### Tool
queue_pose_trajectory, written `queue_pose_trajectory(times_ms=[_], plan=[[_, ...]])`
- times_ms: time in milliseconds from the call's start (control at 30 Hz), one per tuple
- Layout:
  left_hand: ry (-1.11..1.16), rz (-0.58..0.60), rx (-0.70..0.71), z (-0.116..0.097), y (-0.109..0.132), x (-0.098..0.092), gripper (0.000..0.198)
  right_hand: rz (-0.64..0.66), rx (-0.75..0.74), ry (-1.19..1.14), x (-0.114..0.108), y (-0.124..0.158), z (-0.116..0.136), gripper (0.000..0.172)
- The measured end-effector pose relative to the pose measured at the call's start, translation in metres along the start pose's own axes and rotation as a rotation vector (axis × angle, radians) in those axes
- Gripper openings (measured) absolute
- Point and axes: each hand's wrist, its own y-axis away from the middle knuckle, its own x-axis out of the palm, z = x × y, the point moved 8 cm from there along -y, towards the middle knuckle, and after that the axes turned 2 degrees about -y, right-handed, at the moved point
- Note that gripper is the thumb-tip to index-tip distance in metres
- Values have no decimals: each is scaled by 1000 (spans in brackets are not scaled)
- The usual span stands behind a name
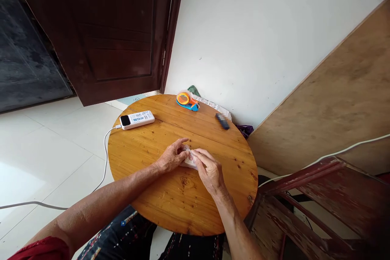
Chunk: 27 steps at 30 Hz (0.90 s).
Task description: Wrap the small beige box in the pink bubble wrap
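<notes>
A small packet in clear plastic (190,162), whitish with some red on it, lies low over the middle of the table between my hands. My left hand (174,155) grips its left end, thumb on top and one finger stretched outward. With bent fingers, my right hand (208,166) pinches the plastic at the right end. Both hands cover parts of the packet, so its contents cannot be made out.
On the round wooden table (146,150) are a white power bank (138,120) with a cable (106,150), an orange and blue tape dispenser (187,100) and a dark blurred object (222,121). A wall borders the back; a worn wooden chair-like frame (304,195) stands right.
</notes>
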Motion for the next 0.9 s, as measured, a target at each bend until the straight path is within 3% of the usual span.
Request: queue_pose_trajectory(times_ms=[200, 300, 433, 533, 900], plan=[[34, -22, -29, 5, -2, -3, 65, 126, -136, 191, 4, 13, 4, 37], [34, -66, -25, 3, 0, -7, 64, 126, -166, 327, 7, 14, 6, 36], [-273, -156, 155, -24, 10, -14, 42, 80, -141, 411, 9, 14, 5, 35], [-505, -120, 293, -42, 19, -7, 23, 75, -130, 420, 11, 18, 3, 36], [-685, -122, 338, -42, 23, -1, 12, 48, -156, 414, 12, 20, 6, 36]])
